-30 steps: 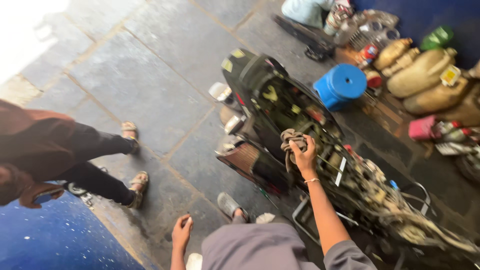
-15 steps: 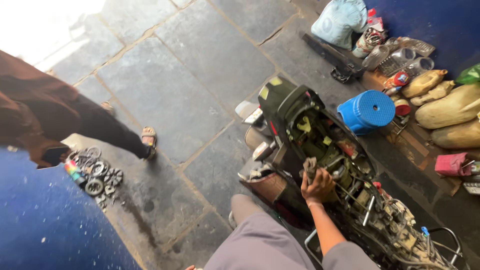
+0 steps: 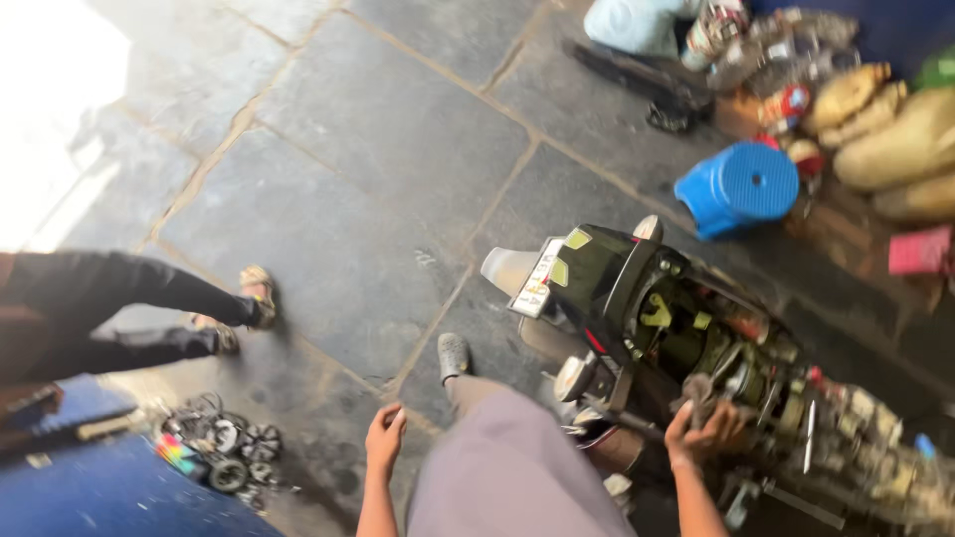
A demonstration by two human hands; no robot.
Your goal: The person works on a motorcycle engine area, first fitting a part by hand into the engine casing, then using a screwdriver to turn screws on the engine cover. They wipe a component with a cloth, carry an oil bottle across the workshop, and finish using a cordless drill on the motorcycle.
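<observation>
Clutching a grey rag (image 3: 699, 393), the right hand (image 3: 704, 435) presses it into the stripped scooter's (image 3: 676, 328) exposed frame, fingers curled over the cloth. The left hand (image 3: 384, 436) hangs loose, empty, well apart beside the leg.

Hanging loose at the side: bare left hand (image 3: 385, 435), fingers slack and slightly curled, palm turned inward, gripping nothing, forearm dropping straight down out of view. Reaching forward and right: bare right hand (image 3: 702, 430), arm extended from the lower edge, wrist bent, fingers curling closed around something dark and blurred. Standing upright, grey-trousered leg stepping between both arms.
</observation>
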